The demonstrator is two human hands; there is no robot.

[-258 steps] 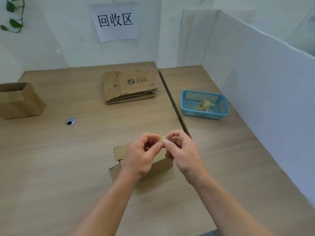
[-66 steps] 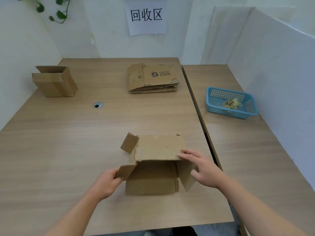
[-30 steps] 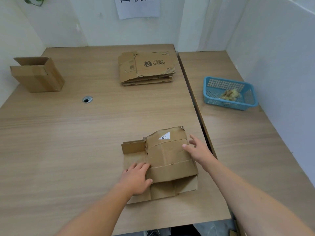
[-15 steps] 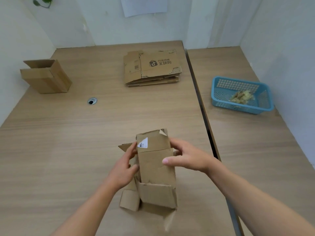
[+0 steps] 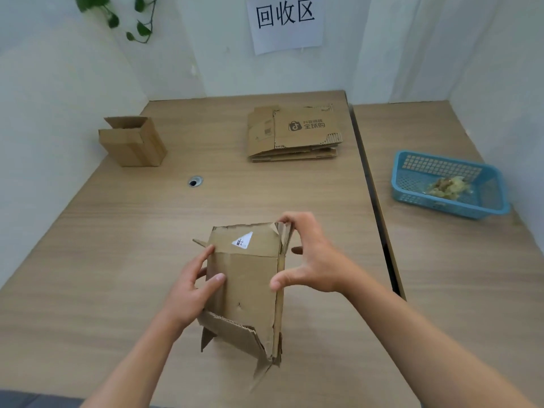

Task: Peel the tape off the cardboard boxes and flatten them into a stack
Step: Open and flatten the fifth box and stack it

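A flattened brown cardboard box (image 5: 247, 284) with a small white label is held above the near middle of the table, tilted on end. My left hand (image 5: 191, 287) grips its left edge, thumb on the front face. My right hand (image 5: 309, 260) holds its right edge, fingers curled over the top right corner, thumb low on the side. A stack of flattened boxes (image 5: 294, 134) with a printed logo lies at the far middle. An upright open box (image 5: 132, 141) stands at the far left.
A blue plastic basket (image 5: 453, 207) holding crumpled tape (image 5: 447, 187) sits on the right table. A dark gap (image 5: 374, 201) runs between the two tables. A round cable hole (image 5: 194, 181) lies left of centre. White walls close in on three sides.
The box was opened on the table, pressed flat under both hands, then lifted and turned on end. Both hands now grip its edges a little higher than before.
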